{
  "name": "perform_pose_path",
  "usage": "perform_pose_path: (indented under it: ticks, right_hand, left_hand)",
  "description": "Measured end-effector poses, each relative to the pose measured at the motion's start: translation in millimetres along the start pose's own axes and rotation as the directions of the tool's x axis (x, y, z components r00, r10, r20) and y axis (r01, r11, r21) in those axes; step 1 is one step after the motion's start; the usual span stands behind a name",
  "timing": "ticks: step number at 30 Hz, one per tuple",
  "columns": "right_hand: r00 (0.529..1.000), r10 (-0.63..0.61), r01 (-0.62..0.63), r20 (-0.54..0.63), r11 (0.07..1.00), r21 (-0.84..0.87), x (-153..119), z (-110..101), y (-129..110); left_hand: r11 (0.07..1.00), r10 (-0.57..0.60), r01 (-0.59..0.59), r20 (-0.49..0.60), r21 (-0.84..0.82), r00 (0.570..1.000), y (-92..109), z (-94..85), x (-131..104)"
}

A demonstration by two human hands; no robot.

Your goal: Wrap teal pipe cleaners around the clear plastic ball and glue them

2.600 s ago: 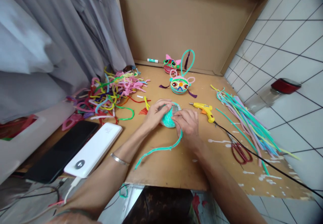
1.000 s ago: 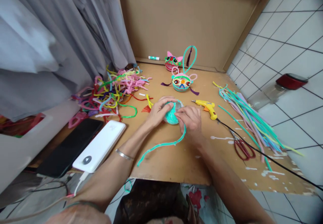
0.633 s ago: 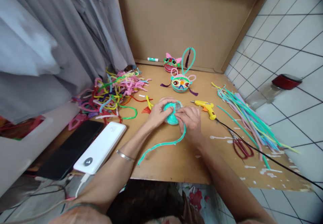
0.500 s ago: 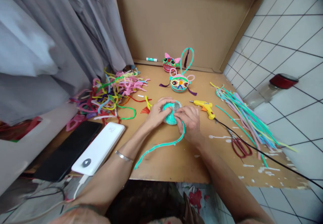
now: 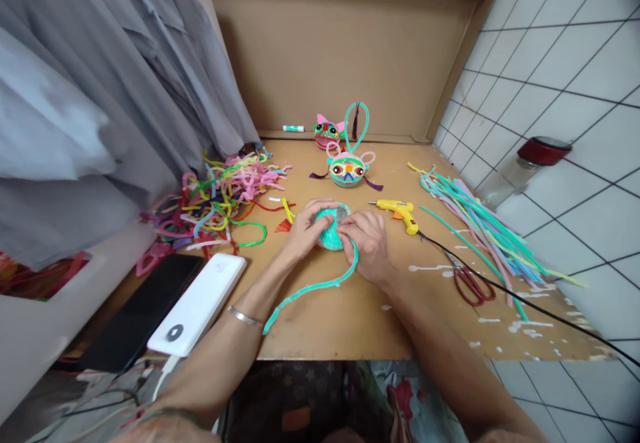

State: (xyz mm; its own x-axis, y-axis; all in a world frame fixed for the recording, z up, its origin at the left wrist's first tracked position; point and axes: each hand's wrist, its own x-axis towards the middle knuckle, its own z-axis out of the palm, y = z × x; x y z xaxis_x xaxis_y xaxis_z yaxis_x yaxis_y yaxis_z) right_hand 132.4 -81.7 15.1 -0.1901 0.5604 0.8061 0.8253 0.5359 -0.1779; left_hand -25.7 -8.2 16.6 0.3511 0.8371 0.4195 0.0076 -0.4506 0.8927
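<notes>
My left hand (image 5: 311, 228) is wrapped round the left side of a small ball (image 5: 331, 231) that is mostly covered in turquoise pipe cleaner, with a greyish patch showing at its upper right. Against the ball's right side, my right hand (image 5: 367, 240) pinches a turquoise pipe cleaner (image 5: 313, 288). Its free end curves down and trails left across the table. Beyond my hands stands a finished-looking ball figure (image 5: 348, 171) with big eyes, pink loops and purple tassels. A second figure with pink ears (image 5: 328, 132) sits behind it.
Right of my hands lie a yellow glue gun (image 5: 400, 211), red-handled scissors (image 5: 470, 283) and a bundle of straight pipe cleaners (image 5: 480, 223). On the left are a tangled pipe cleaner pile (image 5: 225, 196), a black phone (image 5: 143, 310) and a white power bank (image 5: 200, 303). A clear red-lidded jar (image 5: 520, 170) is at the right.
The whole view has shifted slightly, so the things on the table appear a little further left. Both hands keep their hold on the ball and the pipe cleaner, with hardly any other movement.
</notes>
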Motion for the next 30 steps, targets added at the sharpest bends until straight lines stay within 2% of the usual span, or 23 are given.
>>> perform_pose_path:
  ticks: [18, 30]
  right_hand:
    - [0.998, -0.021, 0.019, -0.061, 0.999, -0.027, 1.3, 0.0, 0.3]
    - [0.999, -0.005, 0.004, -0.031, 0.999, -0.032, 4.7, -7.3, -1.1]
  left_hand:
    - [0.999, -0.001, 0.001, -0.001, 0.032, 1.0, 0.7, -0.1, -1.4]
    - [0.998, -0.057, 0.057, -0.032, 0.006, 0.998, 0.9, 0.1, 2.1]
